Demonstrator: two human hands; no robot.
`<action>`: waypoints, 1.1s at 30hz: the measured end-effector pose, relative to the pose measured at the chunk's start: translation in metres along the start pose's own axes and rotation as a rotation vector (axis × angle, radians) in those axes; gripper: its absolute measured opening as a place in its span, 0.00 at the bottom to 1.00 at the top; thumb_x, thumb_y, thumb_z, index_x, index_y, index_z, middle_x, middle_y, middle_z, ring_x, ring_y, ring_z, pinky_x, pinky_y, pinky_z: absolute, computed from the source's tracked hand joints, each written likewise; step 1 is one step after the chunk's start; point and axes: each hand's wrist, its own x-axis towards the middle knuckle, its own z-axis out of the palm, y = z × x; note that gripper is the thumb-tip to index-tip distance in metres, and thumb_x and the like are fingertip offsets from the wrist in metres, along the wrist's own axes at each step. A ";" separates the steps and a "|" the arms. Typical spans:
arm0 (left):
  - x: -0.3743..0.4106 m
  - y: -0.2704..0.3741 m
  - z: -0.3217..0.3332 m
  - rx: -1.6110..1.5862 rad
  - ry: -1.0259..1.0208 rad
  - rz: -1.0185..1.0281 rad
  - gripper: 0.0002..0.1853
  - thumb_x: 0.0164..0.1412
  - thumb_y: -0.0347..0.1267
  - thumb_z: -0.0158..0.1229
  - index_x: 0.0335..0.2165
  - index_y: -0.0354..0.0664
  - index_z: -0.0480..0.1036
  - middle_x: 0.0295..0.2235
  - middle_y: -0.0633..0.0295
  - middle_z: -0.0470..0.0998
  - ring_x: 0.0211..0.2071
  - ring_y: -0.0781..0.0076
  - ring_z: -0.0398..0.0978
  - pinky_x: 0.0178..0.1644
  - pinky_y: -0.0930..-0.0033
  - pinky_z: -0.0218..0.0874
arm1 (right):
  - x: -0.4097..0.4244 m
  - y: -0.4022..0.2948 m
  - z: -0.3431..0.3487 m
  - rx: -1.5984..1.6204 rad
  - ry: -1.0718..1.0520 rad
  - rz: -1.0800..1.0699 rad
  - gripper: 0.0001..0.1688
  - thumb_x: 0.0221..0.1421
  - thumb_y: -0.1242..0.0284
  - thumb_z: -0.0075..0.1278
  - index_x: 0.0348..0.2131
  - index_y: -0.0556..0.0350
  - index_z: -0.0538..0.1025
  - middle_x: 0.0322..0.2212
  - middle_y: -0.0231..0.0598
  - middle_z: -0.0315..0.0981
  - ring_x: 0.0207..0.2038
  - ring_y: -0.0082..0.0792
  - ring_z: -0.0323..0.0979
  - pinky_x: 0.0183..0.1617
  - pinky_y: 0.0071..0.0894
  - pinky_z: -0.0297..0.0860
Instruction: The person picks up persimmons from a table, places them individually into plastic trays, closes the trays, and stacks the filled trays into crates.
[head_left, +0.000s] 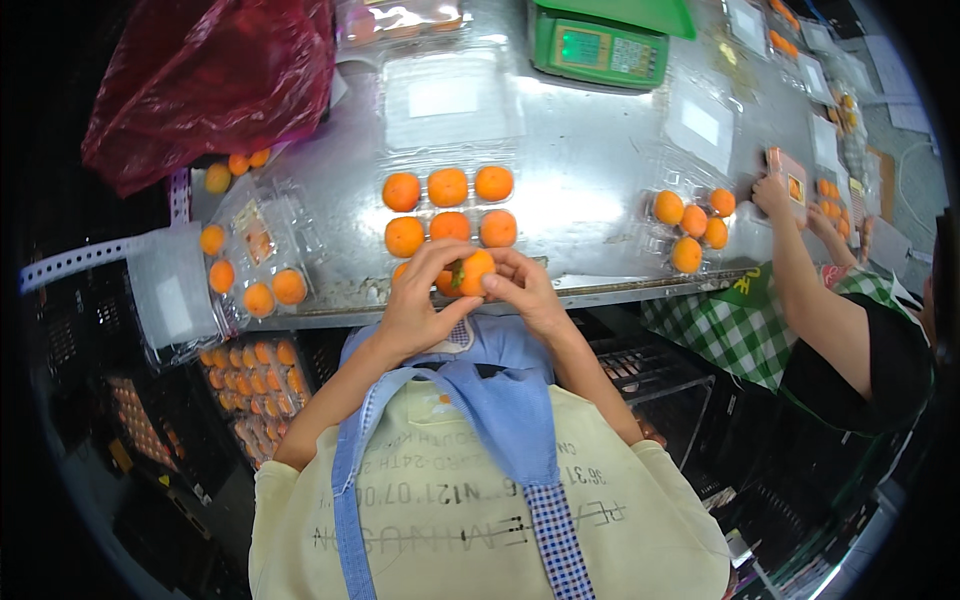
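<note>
Between the fingertips of both hands is one orange persimmon (477, 273) with a green calyx turned to the left. My left hand (429, 289) holds it from the left, and my right hand (523, 287) from the right, thumb against the fruit. Just beyond them lies a clear plastic clamshell tray with persimmons (448, 187) in rows; its lid (487, 101) is folded back, with a white label. The hands partly hide the nearest row.
A green digital scale (611, 49) stands at the back. A dark red plastic bag (217, 90) is at back left. Partly filled clamshells (289, 225) lie at both sides. At right, a co-worker's hand (770, 195) touches a pack. Stacked fruit packs (255, 379) sit below left.
</note>
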 end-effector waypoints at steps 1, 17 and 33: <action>0.001 0.001 0.000 -0.013 -0.013 -0.005 0.31 0.42 0.24 0.68 0.48 0.39 0.66 0.48 0.54 0.67 0.49 0.61 0.68 0.51 0.65 0.64 | -0.002 -0.003 0.001 -0.004 0.007 0.000 0.27 0.53 0.67 0.57 0.48 0.64 0.67 0.41 0.41 0.71 0.44 0.26 0.70 0.48 0.26 0.68; -0.003 0.003 0.002 -0.181 0.012 -0.194 0.24 0.51 0.22 0.60 0.48 0.37 0.66 0.45 0.59 0.69 0.38 0.72 0.72 0.42 0.72 0.66 | -0.036 -0.026 -0.070 -0.584 0.589 -0.288 0.30 0.44 0.69 0.62 0.46 0.60 0.70 0.37 0.37 0.72 0.37 0.26 0.70 0.41 0.27 0.68; -0.007 -0.004 -0.004 -0.070 0.051 -0.192 0.13 0.54 0.24 0.56 0.41 0.38 0.72 0.34 0.61 0.74 0.31 0.74 0.73 0.35 0.74 0.66 | -0.087 -0.070 -0.174 -1.756 0.792 -0.294 0.32 0.38 0.72 0.62 0.46 0.51 0.70 0.43 0.36 0.70 0.47 0.43 0.65 0.49 0.43 0.60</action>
